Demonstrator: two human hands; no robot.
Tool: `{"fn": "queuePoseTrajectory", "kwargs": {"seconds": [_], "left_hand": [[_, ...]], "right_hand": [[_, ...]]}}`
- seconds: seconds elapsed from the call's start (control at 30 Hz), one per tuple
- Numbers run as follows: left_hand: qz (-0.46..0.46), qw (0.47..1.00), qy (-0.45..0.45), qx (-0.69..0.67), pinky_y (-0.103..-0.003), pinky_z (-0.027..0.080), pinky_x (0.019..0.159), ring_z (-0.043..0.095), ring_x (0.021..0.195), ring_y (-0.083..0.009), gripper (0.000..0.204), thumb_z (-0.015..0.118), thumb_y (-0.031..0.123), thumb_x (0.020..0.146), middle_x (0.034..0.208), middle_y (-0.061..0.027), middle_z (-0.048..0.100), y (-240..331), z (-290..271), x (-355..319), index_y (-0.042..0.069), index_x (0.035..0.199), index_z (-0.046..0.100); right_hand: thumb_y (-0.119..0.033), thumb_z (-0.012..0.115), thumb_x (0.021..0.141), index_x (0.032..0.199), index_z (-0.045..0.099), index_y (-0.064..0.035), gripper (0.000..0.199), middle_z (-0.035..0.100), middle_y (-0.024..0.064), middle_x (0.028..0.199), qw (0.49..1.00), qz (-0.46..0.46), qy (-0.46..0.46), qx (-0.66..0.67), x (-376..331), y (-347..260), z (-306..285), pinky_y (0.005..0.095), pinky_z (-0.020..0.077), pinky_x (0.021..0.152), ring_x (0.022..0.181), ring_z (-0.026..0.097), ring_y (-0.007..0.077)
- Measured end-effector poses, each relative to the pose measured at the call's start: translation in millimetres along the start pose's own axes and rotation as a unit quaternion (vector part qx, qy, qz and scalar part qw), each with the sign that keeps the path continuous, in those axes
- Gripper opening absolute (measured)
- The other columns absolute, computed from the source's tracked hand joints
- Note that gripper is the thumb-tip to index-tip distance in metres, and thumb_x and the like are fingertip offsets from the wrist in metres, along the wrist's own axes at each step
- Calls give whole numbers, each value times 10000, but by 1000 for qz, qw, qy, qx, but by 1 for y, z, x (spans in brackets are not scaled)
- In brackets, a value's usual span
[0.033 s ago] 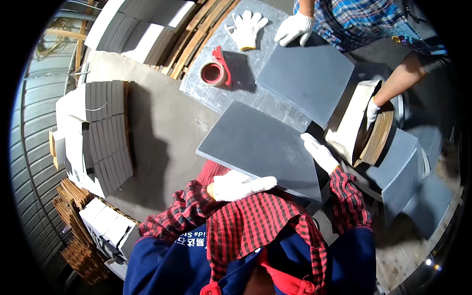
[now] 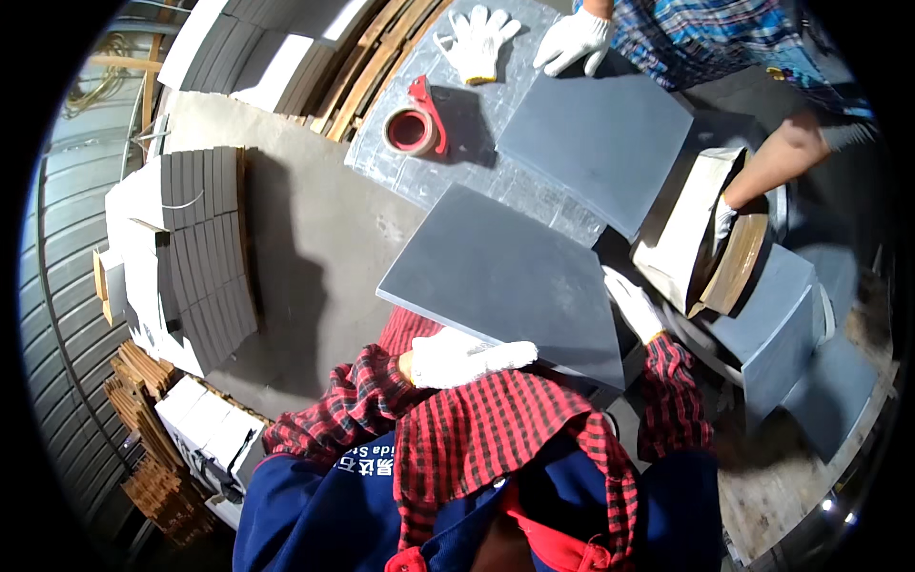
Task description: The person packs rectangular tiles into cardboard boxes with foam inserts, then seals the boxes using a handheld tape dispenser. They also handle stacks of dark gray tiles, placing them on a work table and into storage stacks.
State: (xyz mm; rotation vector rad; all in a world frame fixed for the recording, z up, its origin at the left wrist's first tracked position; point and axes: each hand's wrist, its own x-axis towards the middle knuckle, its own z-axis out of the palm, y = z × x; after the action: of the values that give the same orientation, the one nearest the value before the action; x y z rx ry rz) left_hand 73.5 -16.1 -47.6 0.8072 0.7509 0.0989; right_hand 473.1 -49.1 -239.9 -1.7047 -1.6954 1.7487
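A dark grey stone slab lies in front of me, its near edge close to my body. My left hand, in a white knit glove, grips that near edge with the fingers pointing right; its underside is hidden. At the slab's right edge is my right hand, also gloved, with fingers stretched out and nothing seen in them. A second grey slab lies beyond, on a silvery table. A co-worker's gloved hand hovers at its far edge, while their other hand reaches into a white-lined opening.
On the table are a red tape dispenser and a loose white glove. More grey slabs stand at the right. Stacked tiles and brown wooden slats occupy the left, with another stack at the far left.
My right hand has drawn slightly right and down, off the slab's top corner. The view has shifted a little; my left hand keeps its place on the near edge.
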Motion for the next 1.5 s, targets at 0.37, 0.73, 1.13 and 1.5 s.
{"fn": "queuePoseTrajectory", "kwargs": {"seconds": [0.37, 0.73, 1.13, 1.5], "left_hand": [[43, 989, 42, 135, -322, 519, 862, 654, 981, -196, 333, 605, 262, 1009, 1061, -102, 709, 12, 5, 19, -23, 1175, 655], [66, 958, 263, 90, -327, 469, 933, 655, 959, -209, 580, 505, 501, 1016, 1029, -121, 719, 31, -10, 6, -48, 1134, 651], [343, 775, 500, -182, -435, 240, 1191, 401, 1389, -314, 733, 289, 580, 1046, 1487, -179, 457, 7, -73, 58, -20, 1438, 440], [346, 806, 457, -146, -401, 481, 978, 634, 989, -239, 572, 256, 420, 1093, 1122, -132, 689, -25, -58, 94, 21, 1156, 661]], "right_hand": [[-159, 512, 1019, 1383, 554, -10, 395, 610, 174, 1341, 828, -72, 229, 506, -6, -36, 65, 372, 395, 1129, 1277, 553, 240], [-131, 580, 944, 1182, 691, 4, 296, 701, 102, 1182, 943, -229, 201, 131, -4, -56, 20, 329, 508, 970, 1098, 661, 207], [-101, 643, 899, 1163, 720, -110, 275, 719, 47, 1044, 965, -89, 213, 124, -6, -57, 7, 328, 582, 767, 891, 678, 162], [-150, 561, 924, 1083, 711, -9, 260, 715, 127, 1133, 935, -211, 265, 105, -12, -55, 27, 335, 514, 954, 1067, 679, 239]]}}
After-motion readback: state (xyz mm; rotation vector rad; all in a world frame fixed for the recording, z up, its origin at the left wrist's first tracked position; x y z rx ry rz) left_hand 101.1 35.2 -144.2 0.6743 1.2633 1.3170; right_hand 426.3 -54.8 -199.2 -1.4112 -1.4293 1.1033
